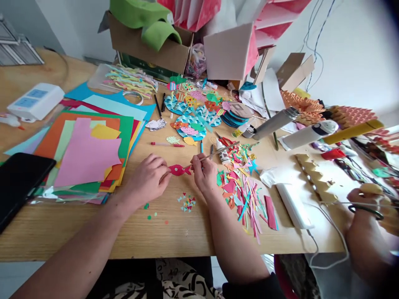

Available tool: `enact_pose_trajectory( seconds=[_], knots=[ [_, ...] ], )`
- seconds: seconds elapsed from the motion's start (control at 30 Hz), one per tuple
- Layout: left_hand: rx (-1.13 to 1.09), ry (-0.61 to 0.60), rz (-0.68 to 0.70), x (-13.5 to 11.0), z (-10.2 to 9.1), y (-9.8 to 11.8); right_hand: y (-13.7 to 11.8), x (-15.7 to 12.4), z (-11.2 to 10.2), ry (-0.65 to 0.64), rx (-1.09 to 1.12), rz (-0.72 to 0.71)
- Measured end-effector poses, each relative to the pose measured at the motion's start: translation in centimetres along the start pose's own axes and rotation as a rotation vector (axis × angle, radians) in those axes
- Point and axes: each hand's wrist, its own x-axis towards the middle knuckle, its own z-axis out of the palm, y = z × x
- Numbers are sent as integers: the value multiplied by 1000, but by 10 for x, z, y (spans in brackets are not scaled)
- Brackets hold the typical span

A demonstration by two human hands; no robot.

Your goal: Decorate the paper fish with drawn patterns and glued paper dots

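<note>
My left hand is closed and pinches the left end of a small red paper fish just above the wooden table. My right hand is closed round a thin wooden stick whose near tip touches the fish's right end. Tiny coloured paper bits lie on the table just below the fish.
A stack of coloured paper sheets and a black tablet lie at left. Paper scraps, a glue bottle and finished fish discs sit ahead and right. Another person's hand with scissors works at far right.
</note>
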Motion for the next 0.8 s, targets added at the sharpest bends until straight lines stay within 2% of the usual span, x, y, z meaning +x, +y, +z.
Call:
enact_pose_trajectory(
  seconds=[0.33, 0.8],
  knots=[
    [20, -71, -1, 0, 0, -2, 2, 1, 2, -46, -29, -5],
    [4, -69, 16, -1, 2, -4, 2, 2, 1, -68, -27, -4]
  ],
)
